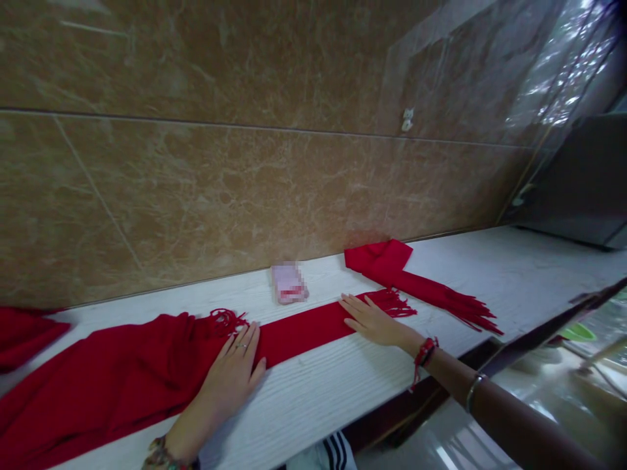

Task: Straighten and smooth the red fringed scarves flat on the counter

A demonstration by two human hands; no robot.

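A red fringed scarf [304, 333] lies along the white tabletop, its right part folded into a flat, narrow strip and its left part wider and wrinkled. My left hand [235, 365] rests flat on it near the middle, fingers stretched, beside a small tangle of fringe. Flat on the strip near its right, fringed end is my right hand [369, 320], with the fingers spread. Neither hand grips the cloth. Behind the right hand, a second red fringed scarf [416, 281] lies bent at an angle.
A small pinkish packet [289, 282], partly blurred, lies near the tiled wall [220, 189]. More red cloth [29, 336] sits at the far left. A dark grey boxy object [578, 176] stands at the table's right end. The table's front edge runs close below my arms.
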